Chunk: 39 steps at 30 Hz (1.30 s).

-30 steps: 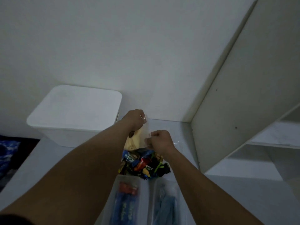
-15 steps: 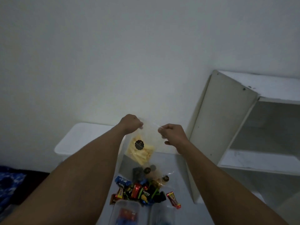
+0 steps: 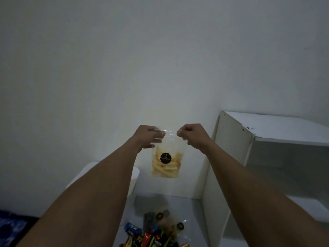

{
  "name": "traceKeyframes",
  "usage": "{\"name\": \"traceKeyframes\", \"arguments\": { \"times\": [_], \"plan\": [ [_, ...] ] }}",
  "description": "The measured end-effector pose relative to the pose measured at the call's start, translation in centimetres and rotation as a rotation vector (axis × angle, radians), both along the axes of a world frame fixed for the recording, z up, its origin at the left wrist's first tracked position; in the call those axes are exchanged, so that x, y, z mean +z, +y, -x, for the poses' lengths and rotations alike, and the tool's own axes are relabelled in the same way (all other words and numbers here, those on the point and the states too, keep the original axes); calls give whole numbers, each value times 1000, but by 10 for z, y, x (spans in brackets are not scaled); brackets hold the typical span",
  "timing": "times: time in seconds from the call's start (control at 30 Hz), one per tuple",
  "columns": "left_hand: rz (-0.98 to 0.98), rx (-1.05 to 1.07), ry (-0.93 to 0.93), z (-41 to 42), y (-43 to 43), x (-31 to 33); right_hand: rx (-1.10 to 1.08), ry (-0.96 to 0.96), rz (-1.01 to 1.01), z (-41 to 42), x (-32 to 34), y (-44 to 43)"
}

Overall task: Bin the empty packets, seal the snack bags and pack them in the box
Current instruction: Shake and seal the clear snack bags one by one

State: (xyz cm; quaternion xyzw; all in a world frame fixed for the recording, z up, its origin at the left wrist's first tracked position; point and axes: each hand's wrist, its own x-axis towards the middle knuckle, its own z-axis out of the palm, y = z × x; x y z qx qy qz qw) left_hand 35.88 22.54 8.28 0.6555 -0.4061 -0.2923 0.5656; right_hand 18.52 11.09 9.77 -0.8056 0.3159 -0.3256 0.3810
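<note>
A white open shelf unit (image 3: 270,129) is set against the plain wall (image 3: 124,59); blue patterned fabric (image 3: 12,227) is seen lower left.

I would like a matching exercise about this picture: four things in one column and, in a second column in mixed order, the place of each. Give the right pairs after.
Things:
1. snack bag
2. pile of packets
3. shelf unit
4. blue cloth

Places:
a. bottom left corner
b. right side of the view
c. held up by the left hand and right hand
d. lying below the bag

Pairs: 1-c, 2-d, 3-b, 4-a
</note>
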Motion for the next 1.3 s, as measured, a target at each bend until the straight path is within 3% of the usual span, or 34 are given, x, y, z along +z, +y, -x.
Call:
{"name": "traceKeyframes", "arguments": {
  "times": [0.37, 0.53, 0.77, 0.97, 1.13, 1.3],
  "plan": [
    [93, -12, -166, 4, -14, 16, 24, 73, 90, -1, 13, 1],
    [111, -41, -56, 3, -19, 17, -24, 10, 119, 1, 13, -3],
    [143, -4, -129, -12, -29, 18, -28, -83, -44, 11, 3, -7],
    [142, -60, 52, -18, -29, 10, -78, -28, 42, 7, 7, -16],
    [200, 35, 1, -21, -35, 13, -67, -83, 28, 3, 3, -12],
    [179, -46, 27, -21, -33, 12, -41, -65, -11, -3, 4, -7]
  ]
}}
